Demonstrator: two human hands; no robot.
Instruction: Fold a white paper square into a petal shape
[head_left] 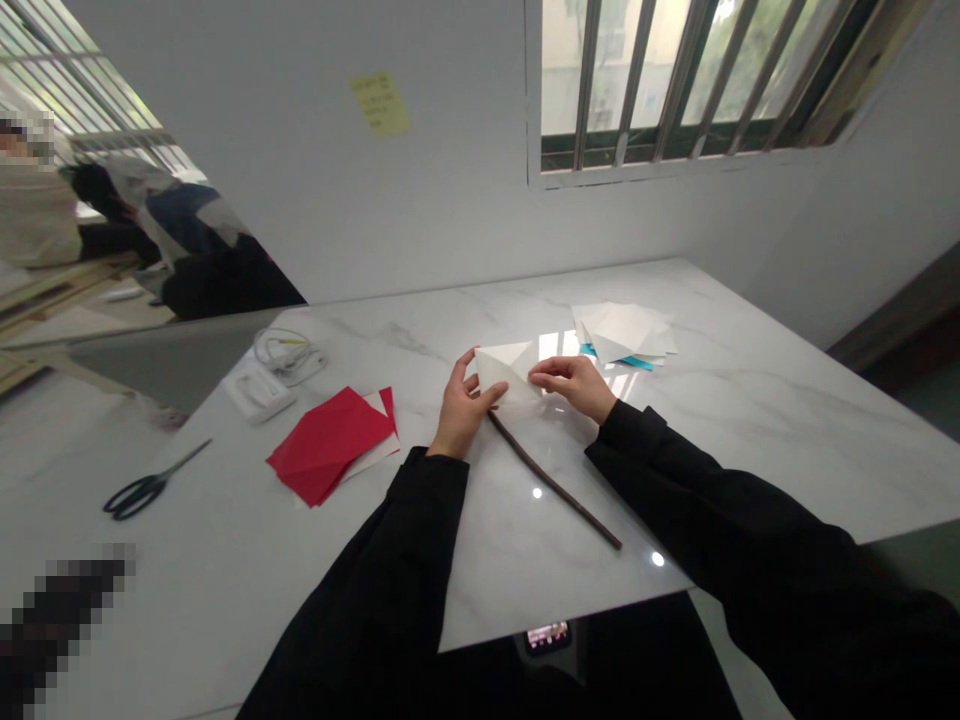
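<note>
A folded white paper (504,366) lies on the marble table (750,420) in front of me. My left hand (461,410) pinches its left edge, thumb on top and fingers curled under. On the paper's right corner my right hand (574,382) presses with fingers together. A thin dark stick (553,484) runs from under the paper toward the near edge of the table. Both my sleeves are black.
Red folded sheets (330,445) lie to the left, black scissors (146,487) further left. A white charger with cable (274,372) sits behind them. A stack of white and teal sheets (624,332) lies at the back right. A person sits at far left.
</note>
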